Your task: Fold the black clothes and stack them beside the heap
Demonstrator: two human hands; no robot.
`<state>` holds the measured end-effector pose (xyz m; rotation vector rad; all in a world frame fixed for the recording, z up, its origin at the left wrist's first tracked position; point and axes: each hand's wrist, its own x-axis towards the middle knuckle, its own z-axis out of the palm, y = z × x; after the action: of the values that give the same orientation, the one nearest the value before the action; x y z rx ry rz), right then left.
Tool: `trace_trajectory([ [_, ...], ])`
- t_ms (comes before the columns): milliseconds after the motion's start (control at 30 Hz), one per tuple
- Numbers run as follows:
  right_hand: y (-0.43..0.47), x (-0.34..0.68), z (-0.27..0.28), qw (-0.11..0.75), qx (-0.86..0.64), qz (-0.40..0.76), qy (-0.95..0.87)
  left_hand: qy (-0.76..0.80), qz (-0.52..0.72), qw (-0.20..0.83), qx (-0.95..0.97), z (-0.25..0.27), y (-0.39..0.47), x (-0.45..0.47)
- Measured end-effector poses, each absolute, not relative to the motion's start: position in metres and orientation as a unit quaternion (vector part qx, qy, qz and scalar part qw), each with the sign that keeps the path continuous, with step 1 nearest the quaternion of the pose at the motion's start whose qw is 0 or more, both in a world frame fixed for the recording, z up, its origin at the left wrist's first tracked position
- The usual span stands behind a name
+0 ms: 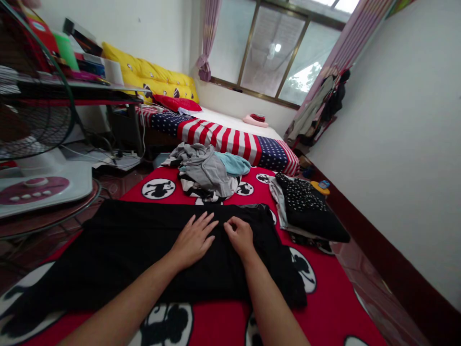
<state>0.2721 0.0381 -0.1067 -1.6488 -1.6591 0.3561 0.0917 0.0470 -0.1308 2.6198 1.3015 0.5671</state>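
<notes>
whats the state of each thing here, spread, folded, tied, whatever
Black garment: spread out flat, slightly creased
Left hand: flat, fingers apart, on the garment
Right hand: fingers curled, over the garment; grip unclear
Gray and blue clothes: loosely heaped
Polka-dot and black clothes: folded, stacked
Left curtain: tied back
Fan: running or not, unclear

One red blanket [334, 288] bears one black garment [126, 245] and two clothes piles [209, 168] [306, 202].

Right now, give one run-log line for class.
left hand: spread flat on black fabric garment | right hand: curled, over garment | garment: on red patterned blanket
</notes>
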Motion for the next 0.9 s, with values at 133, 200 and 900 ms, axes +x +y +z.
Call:
trace_trajectory([
  [133,0.011,0.285,-0.092,0.414,-0.616,0.176,-0.647,0.433,0.174,0.063,0.882,-0.126,0.045,0.091],
  [200,-0.016,0.302,-0.081,0.441,-0.614,0.174,-0.63,0.434,0.171,0.059,0.883,-0.124,0.043,0.092],
  [900,-0.128,0.364,-0.064,0.509,-0.761,0.195,-0.351,0.425,0.26,0.169,0.85,-0.121,0.04,0.087],
])
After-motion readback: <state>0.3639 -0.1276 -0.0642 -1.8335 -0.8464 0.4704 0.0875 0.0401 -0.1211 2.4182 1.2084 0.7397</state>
